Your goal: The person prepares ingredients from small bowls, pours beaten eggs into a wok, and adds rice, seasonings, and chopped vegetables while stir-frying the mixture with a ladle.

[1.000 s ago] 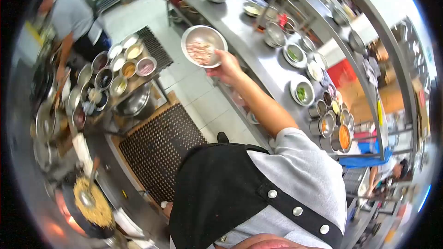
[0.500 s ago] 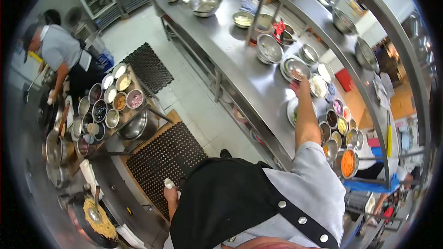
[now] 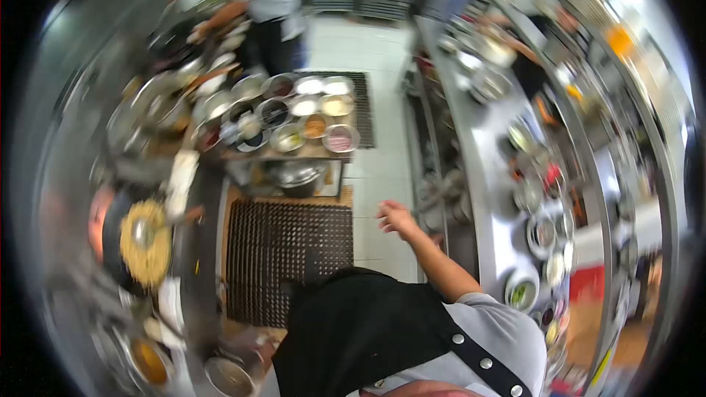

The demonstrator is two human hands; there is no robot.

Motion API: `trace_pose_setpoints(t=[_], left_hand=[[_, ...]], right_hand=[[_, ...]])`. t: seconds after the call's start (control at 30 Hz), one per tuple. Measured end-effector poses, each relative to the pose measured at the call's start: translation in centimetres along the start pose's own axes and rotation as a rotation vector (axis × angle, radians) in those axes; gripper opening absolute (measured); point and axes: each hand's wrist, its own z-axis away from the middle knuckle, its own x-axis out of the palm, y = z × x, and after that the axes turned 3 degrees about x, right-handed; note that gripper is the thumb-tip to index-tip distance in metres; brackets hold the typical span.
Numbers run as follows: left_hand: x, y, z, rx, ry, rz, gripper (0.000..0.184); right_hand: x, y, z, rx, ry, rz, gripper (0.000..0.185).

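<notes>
My right hand (image 3: 396, 219) is in the air over the floor, between the mat and the steel table, fingers partly spread and nothing in it. My left hand is hidden or smeared at the lower left, beside the black apron (image 3: 353, 331). Left of the mat a wok (image 3: 115, 239) holds yellow rice or noodles (image 3: 147, 254) with a ladle (image 3: 175, 219) resting in it. A steel bowl with pinkish food (image 3: 543, 234) stands on the steel table (image 3: 489, 198) at the right.
Ingredient bowls (image 3: 315, 126) crowd a stand ahead. A co-worker (image 3: 272, 0) reaches over a wok at the upper left; another person (image 3: 529, 66) is across the steel table. A perforated black mat (image 3: 290, 257) covers the floor. Shelf rails curve along the right.
My view has turned left toward the stoves. My right hand has let go of the bowl with pinkish food, now on the table, and moved back over the floor.
</notes>
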Motion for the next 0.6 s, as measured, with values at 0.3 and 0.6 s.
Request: trace_pose_setpoints(t=[0.3, 0.6], left_hand=[[-7.8, 5.3, -1.4, -0.110, 0.070, 1.212, 0.023], [-16.5, 21.3, -1.4, 0.168, 0.114, 1.236, 0.017]], right_hand=[[43.2, -13.7, -4.7, 0.264, -0.892, 0.102, 0.075], [58.0, -13.9, -1.0, 0.229, -1.264, 0.568, 0.045]])
